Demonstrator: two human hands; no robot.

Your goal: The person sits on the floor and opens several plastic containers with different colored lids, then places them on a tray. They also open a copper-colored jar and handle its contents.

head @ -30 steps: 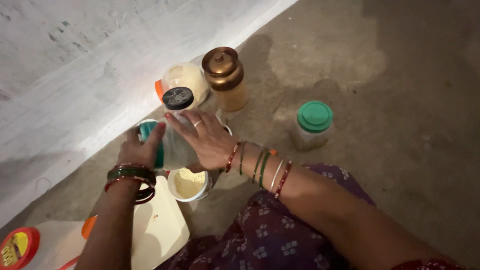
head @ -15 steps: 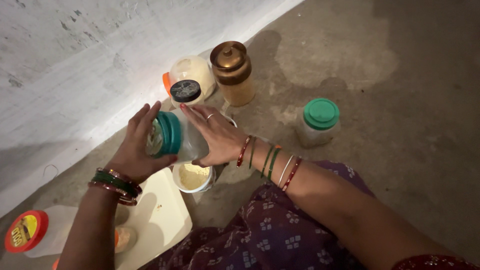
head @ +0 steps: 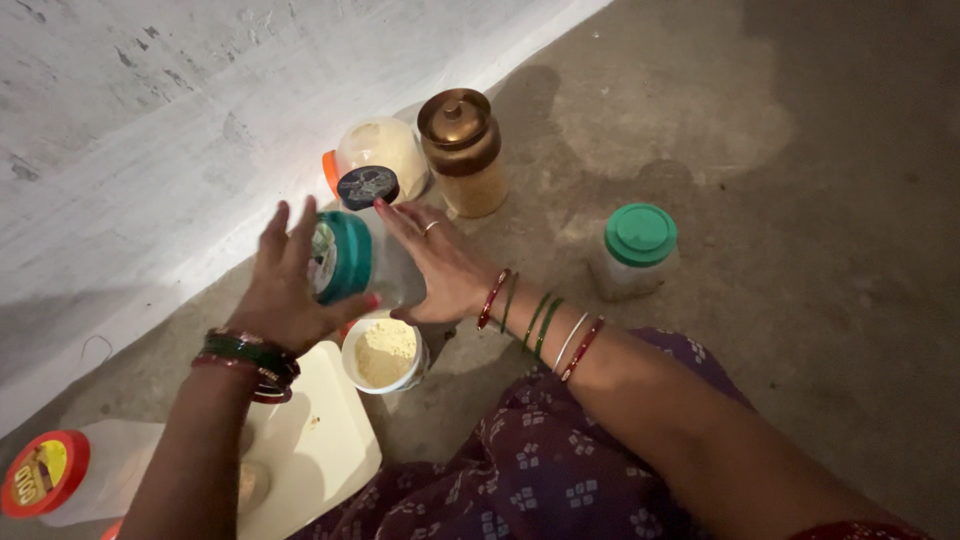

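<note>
My right hand [head: 437, 265] grips the body of a clear plastic jar [head: 395, 275], held tilted on its side above a small white cup of pale powder [head: 383, 353]. My left hand [head: 285, 290] is on the jar's teal lid [head: 342, 256], thumb under the rim and fingers spread over its top. Both wrists wear red and green bangles.
Against the white wall [head: 150, 130] stand a black-lidded jar [head: 368, 188], an orange-lidded jar of pale powder [head: 385, 150] and a brass container [head: 462, 150]. A green-lidded jar [head: 636, 248] sits on the concrete floor at right. A white board [head: 320, 440] and a red-lidded jar [head: 45, 475] lie at lower left.
The jar has tipped further sideways and risen a little. My left hand shifted from wrapping the lid to spreading its fingers over the lid's face, turning on it.
</note>
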